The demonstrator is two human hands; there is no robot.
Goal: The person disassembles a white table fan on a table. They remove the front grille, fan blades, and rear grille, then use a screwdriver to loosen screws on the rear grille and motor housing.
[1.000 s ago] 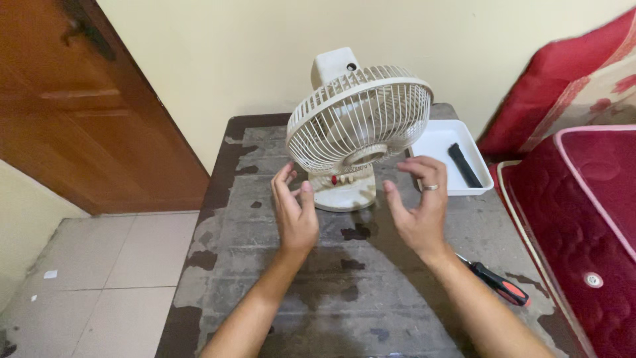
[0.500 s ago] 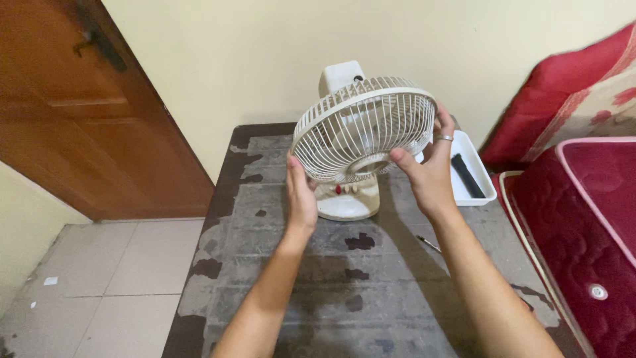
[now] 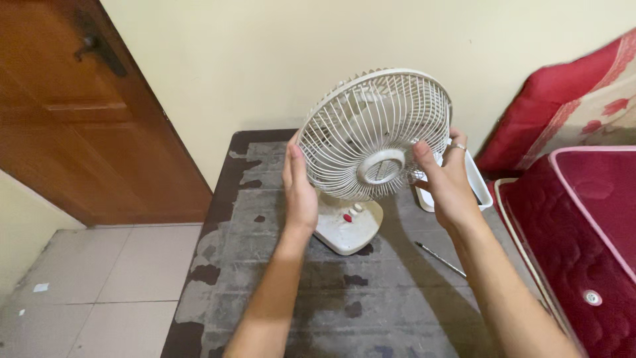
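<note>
Head view: both hands, left hand (image 3: 299, 192) and right hand (image 3: 448, 185), grip the grimy white table fan (image 3: 374, 136).

You face a plain cream wall (image 3: 252, 59) | brown wooden door (image 3: 73, 126) at your left | pale tiled floor (image 3: 99, 278) | worn grey table (image 3: 371, 292) | red quilted mattress (image 3: 583, 225) at your right

Fan (image 3: 375, 136) on table (image 3: 265, 278), tray (image 3: 478, 185) right
</note>
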